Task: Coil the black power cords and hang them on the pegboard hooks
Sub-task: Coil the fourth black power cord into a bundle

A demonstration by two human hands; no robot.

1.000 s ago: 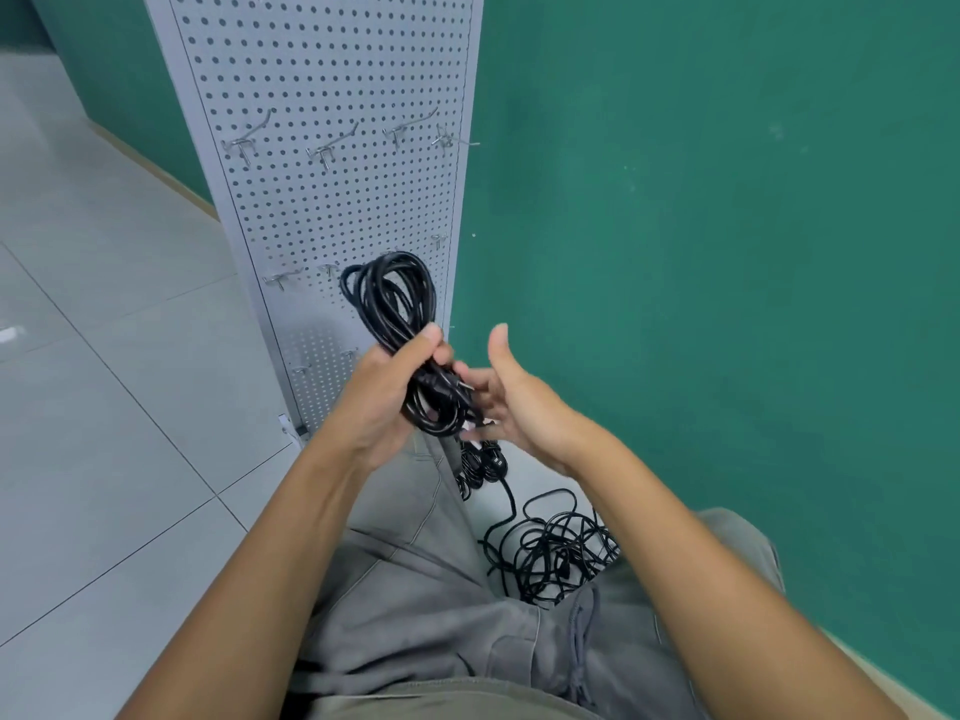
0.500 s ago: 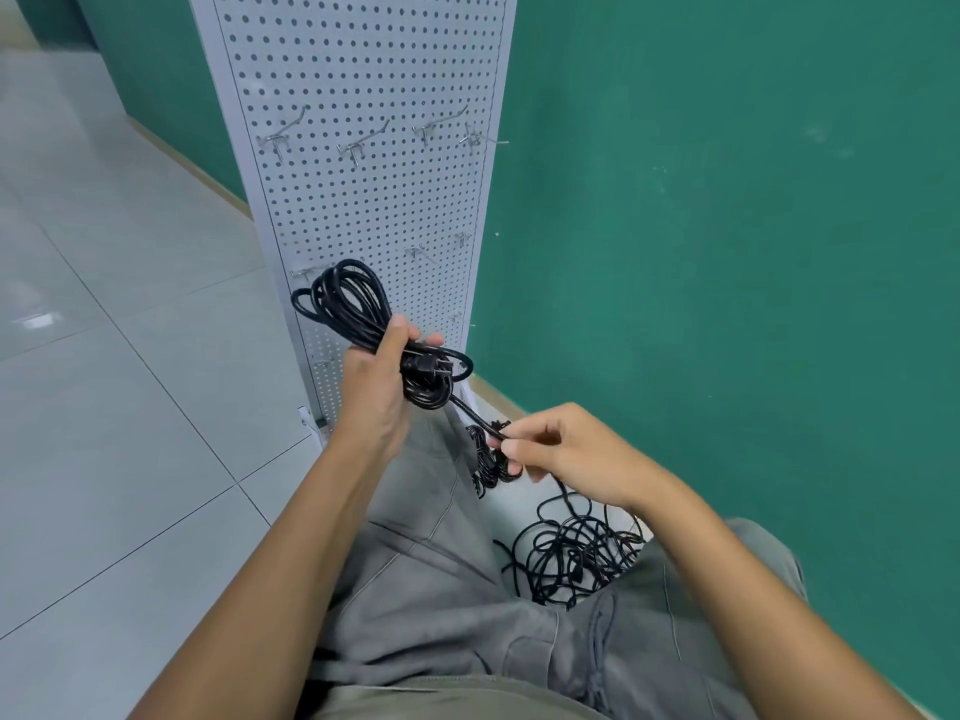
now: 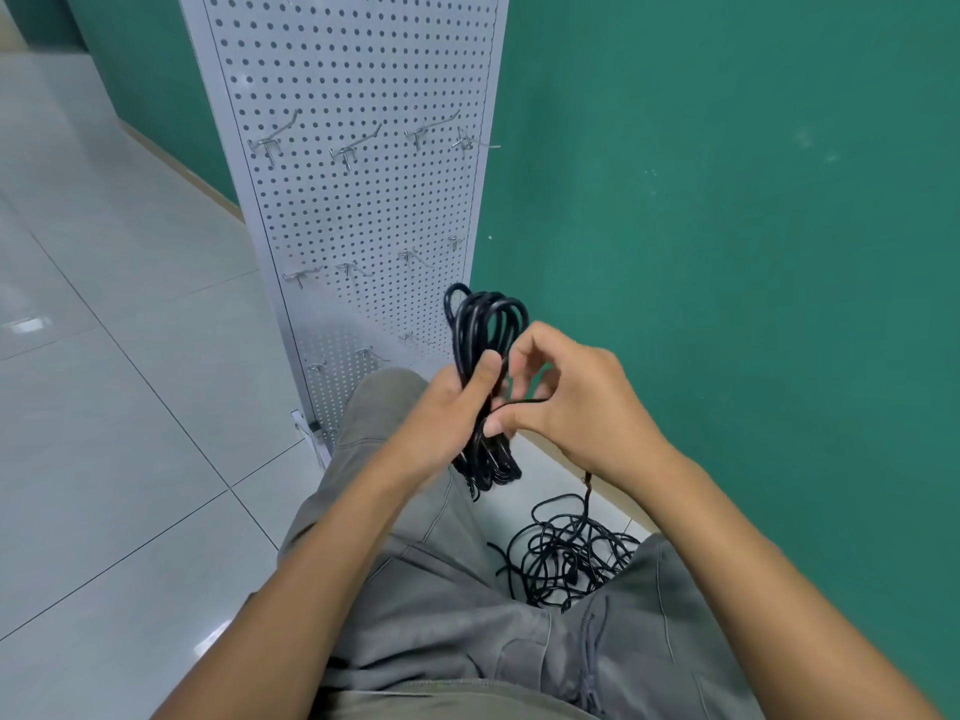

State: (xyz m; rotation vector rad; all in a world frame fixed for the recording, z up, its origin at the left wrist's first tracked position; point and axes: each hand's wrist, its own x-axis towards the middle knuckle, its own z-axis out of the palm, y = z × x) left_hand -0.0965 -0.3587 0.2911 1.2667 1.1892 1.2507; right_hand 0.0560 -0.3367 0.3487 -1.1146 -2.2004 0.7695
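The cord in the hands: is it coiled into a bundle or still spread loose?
Coiled. The cord forms stacked loops gripped by the left hand, while the right hand pinches one strand across it.

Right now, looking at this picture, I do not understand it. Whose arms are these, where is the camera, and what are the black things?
The camera sits on a person's head and looks down, so you see that person's own arms and grey trousers. The left hand grips a coiled black cord. The right hand holds one strand of it with curled fingers. More cords lie tangled on the floor. Ahead stands a white pegboard with bare metal hooks, against a green wall.
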